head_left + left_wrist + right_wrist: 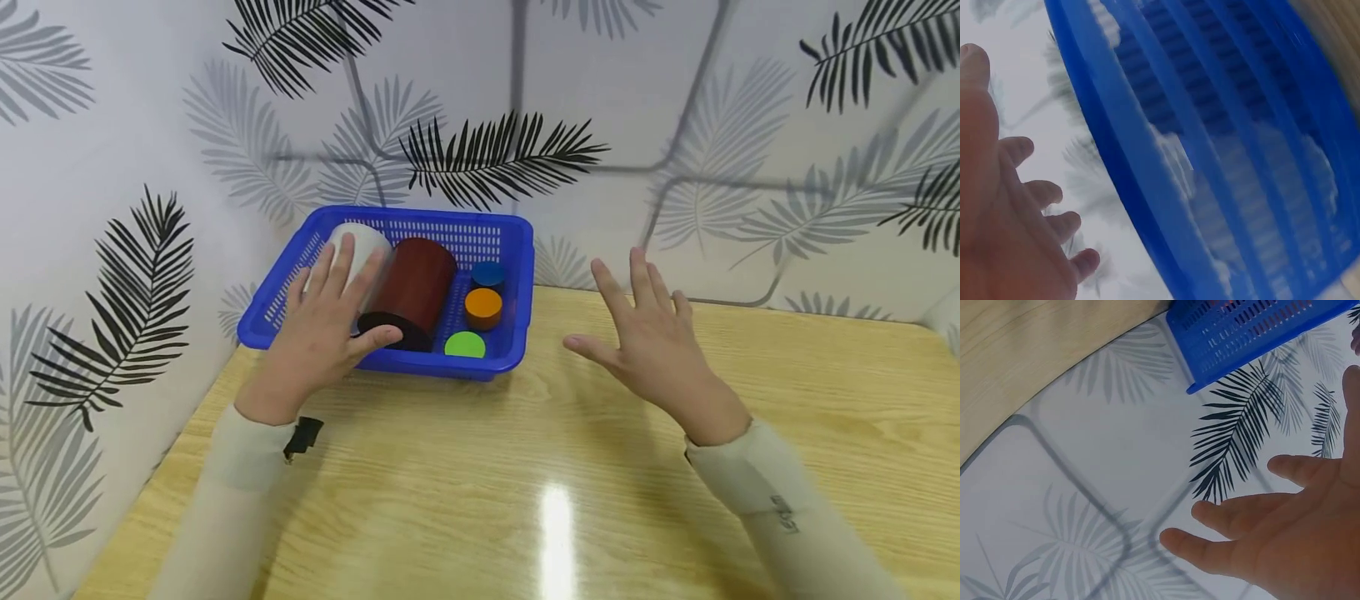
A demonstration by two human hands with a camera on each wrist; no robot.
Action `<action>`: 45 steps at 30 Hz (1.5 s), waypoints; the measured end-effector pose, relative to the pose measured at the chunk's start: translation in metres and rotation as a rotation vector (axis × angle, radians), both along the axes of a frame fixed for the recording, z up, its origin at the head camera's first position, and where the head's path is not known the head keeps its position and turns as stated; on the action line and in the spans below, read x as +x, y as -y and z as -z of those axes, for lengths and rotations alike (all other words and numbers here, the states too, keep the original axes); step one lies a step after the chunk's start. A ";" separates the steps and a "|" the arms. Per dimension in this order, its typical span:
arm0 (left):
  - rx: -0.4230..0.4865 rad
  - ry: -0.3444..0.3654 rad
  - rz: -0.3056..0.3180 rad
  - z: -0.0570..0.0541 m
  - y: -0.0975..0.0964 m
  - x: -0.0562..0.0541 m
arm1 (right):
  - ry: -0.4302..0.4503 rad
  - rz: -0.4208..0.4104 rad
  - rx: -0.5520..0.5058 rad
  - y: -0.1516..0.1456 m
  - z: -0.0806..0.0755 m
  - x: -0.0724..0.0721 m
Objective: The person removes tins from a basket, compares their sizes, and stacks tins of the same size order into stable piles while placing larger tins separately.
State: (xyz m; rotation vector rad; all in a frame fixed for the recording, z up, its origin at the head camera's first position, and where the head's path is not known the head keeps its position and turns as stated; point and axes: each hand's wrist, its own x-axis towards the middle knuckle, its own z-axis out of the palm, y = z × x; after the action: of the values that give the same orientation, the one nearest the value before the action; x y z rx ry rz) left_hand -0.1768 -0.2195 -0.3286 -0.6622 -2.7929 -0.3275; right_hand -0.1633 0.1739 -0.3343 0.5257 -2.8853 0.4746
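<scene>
In the head view my left hand [318, 325] is held with fingers spread over the front left of a blue plastic basket [521, 300], holding nothing. Partly behind that hand lies a white cylinder [363, 237] in the basket. Beside it is a dark reddish-brown cylinder [416, 283] with a black end. Along the basket's right side sit a blue round piece [488, 274], an orange one [483, 309] and a lime-green one [465, 344]. My right hand [656, 350], fingers spread, is above the table to the right of the basket and grips nothing.
The basket stands at the back left of a light wooden table [480, 467], near a wall covering [585, 83] with a leaf pattern. A small black object [303, 435] shows at the left cuff. Bright glare falls on the table's front middle.
</scene>
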 end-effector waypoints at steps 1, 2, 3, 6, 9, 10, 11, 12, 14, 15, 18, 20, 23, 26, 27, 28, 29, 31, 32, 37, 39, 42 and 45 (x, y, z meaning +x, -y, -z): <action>0.012 0.004 -0.013 0.001 0.009 -0.001 | 0.001 -0.012 -0.006 0.003 -0.001 -0.001; 0.033 0.008 -0.023 0.002 0.017 -0.002 | 0.002 -0.023 -0.015 0.006 -0.002 -0.002; 0.046 0.016 -0.040 0.003 0.026 -0.004 | 0.002 -0.033 -0.026 0.009 -0.003 -0.004; 0.091 0.038 -0.089 0.008 0.049 -0.009 | 0.006 -0.065 -0.062 0.019 -0.008 -0.010; 0.120 0.083 -0.138 0.013 0.068 -0.015 | 0.015 -0.088 -0.090 0.029 -0.012 -0.018; 0.131 0.102 -0.147 0.014 0.073 -0.016 | 0.025 -0.096 -0.097 0.033 -0.014 -0.021; 0.136 0.114 -0.154 0.015 0.078 -0.017 | 0.032 -0.105 -0.104 0.037 -0.015 -0.024; 0.145 0.126 -0.159 0.017 0.082 -0.018 | 0.044 -0.116 -0.111 0.041 -0.015 -0.026; 0.165 0.149 -0.169 0.020 0.089 -0.019 | 0.085 -0.144 -0.132 0.049 -0.015 -0.032; 0.173 0.155 -0.175 0.022 0.091 -0.018 | 0.110 -0.156 -0.139 0.053 -0.015 -0.034; 0.202 0.172 -0.190 0.025 0.098 -0.018 | 0.155 -0.196 -0.170 0.066 -0.014 -0.044; 0.221 0.189 -0.194 0.026 0.100 -0.018 | 0.176 -0.207 -0.184 0.074 -0.014 -0.049; 0.263 0.218 -0.193 0.029 0.103 -0.019 | 0.183 -0.223 -0.207 0.084 -0.011 -0.059; 0.298 0.239 -0.199 0.031 0.106 -0.020 | 0.195 -0.232 -0.233 0.094 -0.006 -0.071; 0.305 0.243 -0.201 0.032 0.106 -0.020 | 0.194 -0.235 -0.235 0.097 -0.004 -0.075; 0.310 0.244 -0.201 0.033 0.107 -0.020 | 0.198 -0.233 -0.230 0.100 -0.001 -0.079; 0.312 0.243 -0.201 0.033 0.108 -0.020 | 0.201 -0.228 -0.217 0.103 0.001 -0.083; 0.313 0.246 -0.202 0.033 0.109 -0.020 | 0.201 -0.213 -0.165 0.108 0.004 -0.092; 0.313 0.247 -0.202 0.033 0.109 -0.020 | 0.198 -0.207 -0.128 0.111 0.005 -0.096; 0.315 0.259 -0.216 0.031 0.110 -0.019 | 0.195 -0.190 0.093 0.127 0.004 -0.111; 0.319 0.264 -0.217 0.031 0.109 -0.019 | 0.189 -0.175 0.171 0.132 0.005 -0.115; 0.325 0.272 -0.213 0.031 0.108 -0.019 | 0.158 -0.142 0.271 0.138 0.008 -0.116; 0.328 0.275 -0.213 0.031 0.108 -0.018 | 0.116 -0.130 0.351 0.142 0.012 -0.116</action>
State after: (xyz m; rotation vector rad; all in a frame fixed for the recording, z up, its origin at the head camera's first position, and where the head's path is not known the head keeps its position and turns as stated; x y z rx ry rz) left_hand -0.1949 -0.3272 -0.3595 -0.2573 -2.9235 -0.8664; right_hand -0.2789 0.0316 -0.3467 0.7644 -3.0739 0.0103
